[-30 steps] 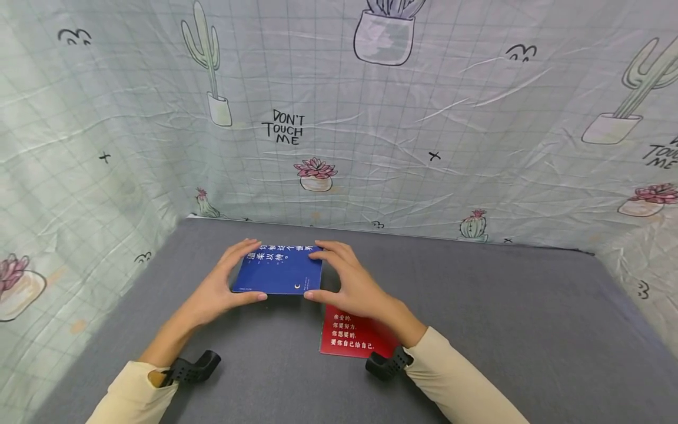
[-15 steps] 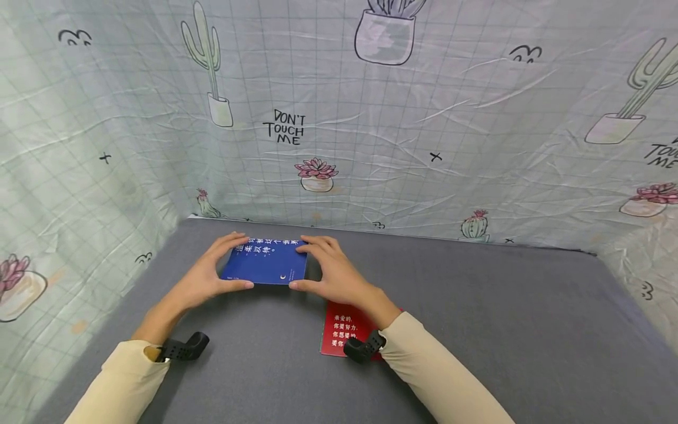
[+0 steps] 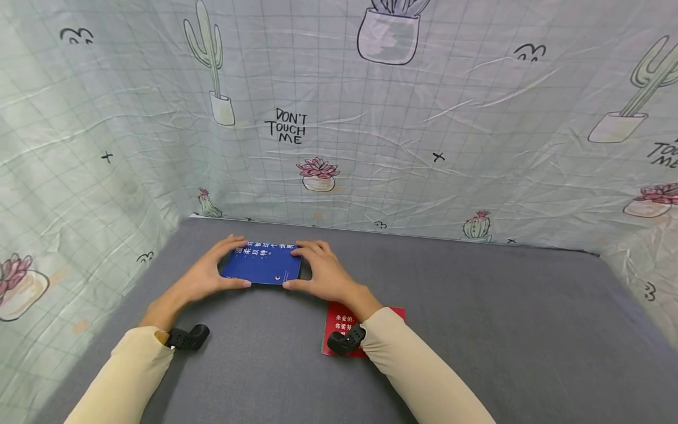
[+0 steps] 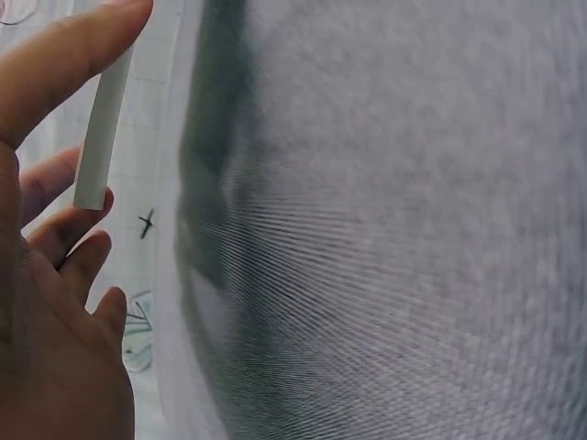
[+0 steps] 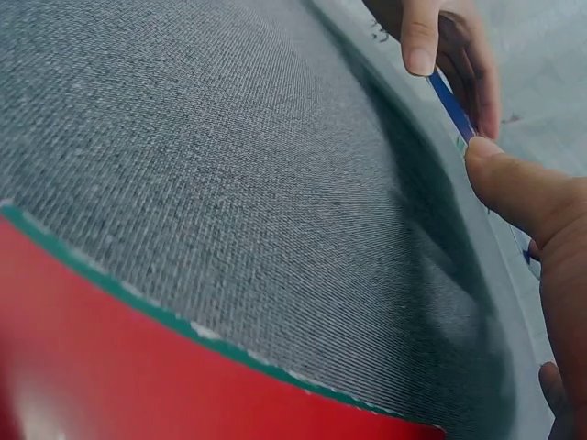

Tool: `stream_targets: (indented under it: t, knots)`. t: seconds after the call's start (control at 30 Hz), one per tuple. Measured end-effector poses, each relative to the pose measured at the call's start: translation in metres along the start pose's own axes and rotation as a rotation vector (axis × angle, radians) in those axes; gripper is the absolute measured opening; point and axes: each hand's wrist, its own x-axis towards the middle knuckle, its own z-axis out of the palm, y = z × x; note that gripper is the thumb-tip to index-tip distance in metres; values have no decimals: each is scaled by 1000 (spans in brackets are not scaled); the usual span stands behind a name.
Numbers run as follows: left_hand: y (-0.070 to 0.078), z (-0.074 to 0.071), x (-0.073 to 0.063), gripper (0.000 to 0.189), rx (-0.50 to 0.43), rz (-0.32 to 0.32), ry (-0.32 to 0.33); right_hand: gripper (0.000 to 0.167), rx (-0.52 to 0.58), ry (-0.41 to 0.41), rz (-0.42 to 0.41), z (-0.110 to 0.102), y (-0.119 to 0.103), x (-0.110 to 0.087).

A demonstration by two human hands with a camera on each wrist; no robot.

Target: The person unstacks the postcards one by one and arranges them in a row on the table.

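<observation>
A blue notebook with white lettering and a small moon is held up by both hands over the table's far left part. My left hand grips its left end, thumb on the near edge and fingers at the far edge. On its right end my right hand has the same grip. The left wrist view shows its pale edge between thumb and fingers. A red notebook with white lettering lies on the table, partly hidden beneath the right forearm and wrist camera. Its green edge appears in the right wrist view.
A grey cloth covers the table. Behind it and along the sides hangs a pale checked curtain printed with cacti and words. Black wrist cameras are strapped to both forearms.
Both hands have carried the blue notebook left and slightly farther back, with most of the motion in the first half second. The right forearm now covers more of the red notebook.
</observation>
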Motion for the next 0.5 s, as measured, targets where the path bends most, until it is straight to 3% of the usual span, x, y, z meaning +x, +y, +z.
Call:
stream_targets:
  t: [0.5]
  knots:
    - [-14,9,3,87,1,-43,-53,72,26,-43,54,13,4,3]
